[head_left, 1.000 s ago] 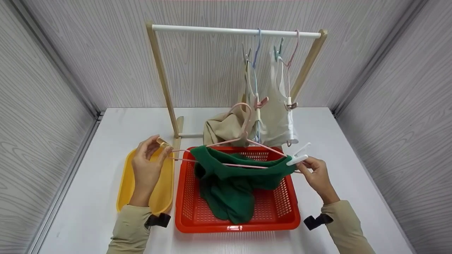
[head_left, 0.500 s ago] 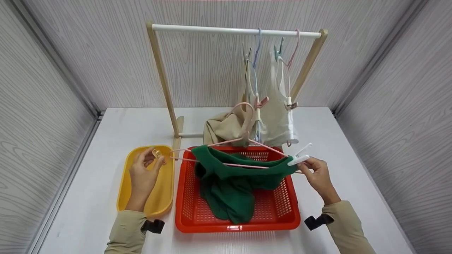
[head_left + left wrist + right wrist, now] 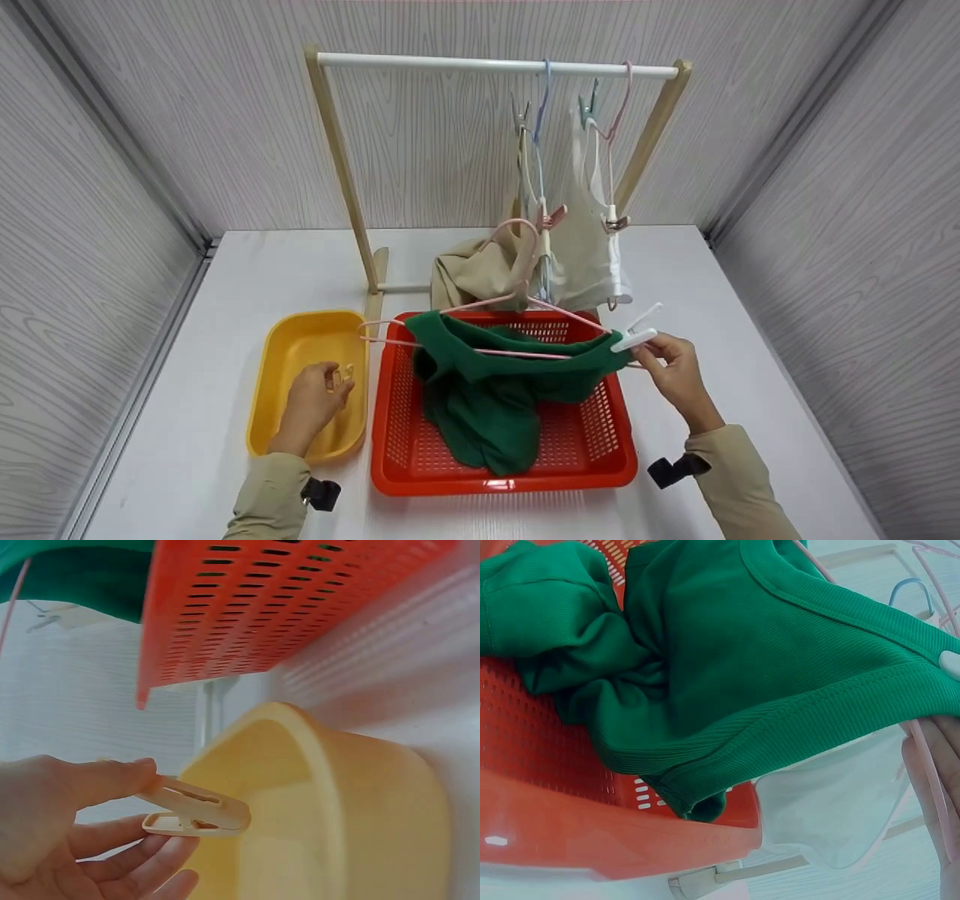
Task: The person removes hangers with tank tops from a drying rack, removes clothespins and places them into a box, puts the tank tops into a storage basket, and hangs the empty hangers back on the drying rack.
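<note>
A pale yellow clothespin (image 3: 199, 810) is pinched between the thumb and fingers of my left hand (image 3: 311, 397), over the yellow bin (image 3: 300, 345). With its fingertips, my right hand (image 3: 679, 375) holds the right end of a pink hanger (image 3: 476, 303). A white clothespin (image 3: 634, 341) fastens a green garment (image 3: 480, 420) there, right at those fingertips. The garment's straps hang on the hanger, and its lower part droops into the red basket (image 3: 435, 484). At the hanger's left end the pink wire sticks out bare past the strap.
Behind the basket stands a rack with a white bar (image 3: 442, 61) and wooden legs. A white garment (image 3: 596, 262) clipped to a hanger is on its right part, beside another on a blue hanger (image 3: 544, 105). Beige cloth (image 3: 472, 274) lies behind the pink hanger.
My left hand has drawn back from the hanger's left end and lowered toward me over the yellow bin, with the clothespin still in its fingers. The right hand has stayed in place.
</note>
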Demonstrator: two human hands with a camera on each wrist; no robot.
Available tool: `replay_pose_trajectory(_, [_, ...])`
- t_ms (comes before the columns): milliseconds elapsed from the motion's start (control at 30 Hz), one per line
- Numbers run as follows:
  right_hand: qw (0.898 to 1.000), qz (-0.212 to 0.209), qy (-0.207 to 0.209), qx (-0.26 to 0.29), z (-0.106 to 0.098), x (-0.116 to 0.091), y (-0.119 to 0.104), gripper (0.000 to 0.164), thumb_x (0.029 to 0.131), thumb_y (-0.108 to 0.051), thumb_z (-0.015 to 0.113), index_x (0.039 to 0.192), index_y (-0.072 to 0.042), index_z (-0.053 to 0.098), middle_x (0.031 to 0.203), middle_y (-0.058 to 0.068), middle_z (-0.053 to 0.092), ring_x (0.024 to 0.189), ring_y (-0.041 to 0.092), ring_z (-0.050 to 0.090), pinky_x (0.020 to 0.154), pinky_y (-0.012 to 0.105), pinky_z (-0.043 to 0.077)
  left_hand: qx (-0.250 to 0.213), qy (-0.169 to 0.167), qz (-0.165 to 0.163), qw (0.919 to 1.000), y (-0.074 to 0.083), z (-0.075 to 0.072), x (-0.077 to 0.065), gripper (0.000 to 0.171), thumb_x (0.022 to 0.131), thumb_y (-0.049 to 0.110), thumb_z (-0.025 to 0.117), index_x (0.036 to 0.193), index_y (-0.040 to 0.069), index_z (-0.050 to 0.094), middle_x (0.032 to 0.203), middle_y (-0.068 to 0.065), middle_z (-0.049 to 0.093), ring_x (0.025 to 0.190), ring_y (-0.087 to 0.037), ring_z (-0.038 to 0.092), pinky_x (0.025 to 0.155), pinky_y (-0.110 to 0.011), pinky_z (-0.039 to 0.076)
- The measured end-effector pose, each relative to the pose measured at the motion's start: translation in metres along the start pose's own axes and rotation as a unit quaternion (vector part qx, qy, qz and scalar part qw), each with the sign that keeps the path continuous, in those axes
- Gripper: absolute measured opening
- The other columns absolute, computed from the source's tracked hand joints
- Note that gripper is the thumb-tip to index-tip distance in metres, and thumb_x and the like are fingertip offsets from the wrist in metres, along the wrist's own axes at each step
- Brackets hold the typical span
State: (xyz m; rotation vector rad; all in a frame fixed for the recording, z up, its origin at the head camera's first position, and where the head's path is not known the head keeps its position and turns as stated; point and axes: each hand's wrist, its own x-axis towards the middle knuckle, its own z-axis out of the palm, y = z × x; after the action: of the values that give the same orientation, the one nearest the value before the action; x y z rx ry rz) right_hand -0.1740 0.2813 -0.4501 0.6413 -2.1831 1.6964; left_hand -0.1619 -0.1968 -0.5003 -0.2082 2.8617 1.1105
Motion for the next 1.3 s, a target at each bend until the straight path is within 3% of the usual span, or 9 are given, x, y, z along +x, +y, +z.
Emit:
replay_pose_trajectory(200, [1.0, -0.006, -0.005, 0.013, 0.001, 0.0, 0.001, 0.031, 0.085, 0.02, 0.05, 0.101, 0.003, 0.07, 0.095, -0.02, 0.073, 0.081, -0.005, 0.07, 0.07, 0.014, 0.057, 0.029, -0.053, -0.037, 0.9975, -0.008, 0.009, -0.002, 0.049, 0.091, 0.013, 0.064, 0.128, -0.015, 0.05, 0.119, -0.031, 0.057, 0.098, -0.035, 0.056, 0.098, -0.051, 0.05])
replay_pose_trajectory(433, [1.0, -0.012, -0.011, 0.017, 0.001, 0.0, 0.001, 0.027, 0.085, 0.02, 0.049, 0.102, 0.009, 0.068, 0.096, -0.019, 0.073, 0.081, -0.005, 0.071, 0.071, 0.014, 0.057, 0.046, -0.07, -0.042, 0.9956, -0.014, 0.015, -0.003, 0.045, 0.088, 0.012, 0.067, 0.12, -0.016, 0.054, 0.117, -0.033, 0.06, 0.101, -0.039, 0.058, 0.099, -0.053, 0.049])
replay_pose_trajectory(633, [1.0, -0.011, -0.007, 0.015, 0.001, -0.001, 0.001, 0.032, 0.085, 0.02, 0.05, 0.1, 0.001, 0.071, 0.094, -0.02, 0.073, 0.079, -0.006, 0.07, 0.069, 0.013, 0.057, 0.077, -0.091, -0.054, 0.9914, -0.016, 0.017, -0.006, 0.043, 0.088, 0.015, 0.067, 0.117, -0.015, 0.056, 0.114, -0.032, 0.061, 0.098, -0.039, 0.059, 0.098, -0.052, 0.049])
replay_pose_trajectory(867, [1.0, -0.002, -0.003, 0.007, 0.001, -0.003, 0.001, 0.027, 0.085, 0.02, 0.05, 0.1, 0.008, 0.068, 0.095, -0.021, 0.072, 0.081, -0.006, 0.071, 0.07, 0.014, 0.057, 0.078, -0.097, -0.058, 0.9906, -0.02, 0.018, -0.007, 0.039, 0.091, 0.014, 0.063, 0.117, -0.015, 0.055, 0.107, -0.028, 0.063, 0.089, -0.032, 0.06, 0.089, -0.044, 0.053])
replay_pose_trajectory(1100, [1.0, -0.015, 0.0, 0.0, 0.001, -0.003, 0.003, 0.033, 0.084, 0.021, 0.05, 0.102, 0.002, 0.07, 0.099, -0.022, 0.071, 0.084, -0.007, 0.07, 0.072, 0.012, 0.056, 0.07, -0.067, -0.028, 0.9949, -0.014, 0.014, -0.007, 0.037, 0.09, 0.012, 0.063, 0.114, -0.016, 0.058, 0.108, -0.032, 0.064, 0.091, -0.036, 0.063, 0.09, -0.049, 0.053])
replay_pose_trajectory(1300, [1.0, -0.017, 0.007, 0.009, 0.002, -0.004, 0.002, 0.038, 0.084, 0.021, 0.05, 0.102, -0.004, 0.071, 0.098, -0.022, 0.072, 0.083, -0.007, 0.07, 0.071, 0.011, 0.056, 0.035, -0.065, -0.026, 0.9969, -0.003, 0.01, -0.006, 0.037, 0.092, 0.013, 0.06, 0.118, -0.014, 0.057, 0.097, -0.024, 0.066, 0.082, -0.026, 0.062, 0.083, -0.044, 0.055])
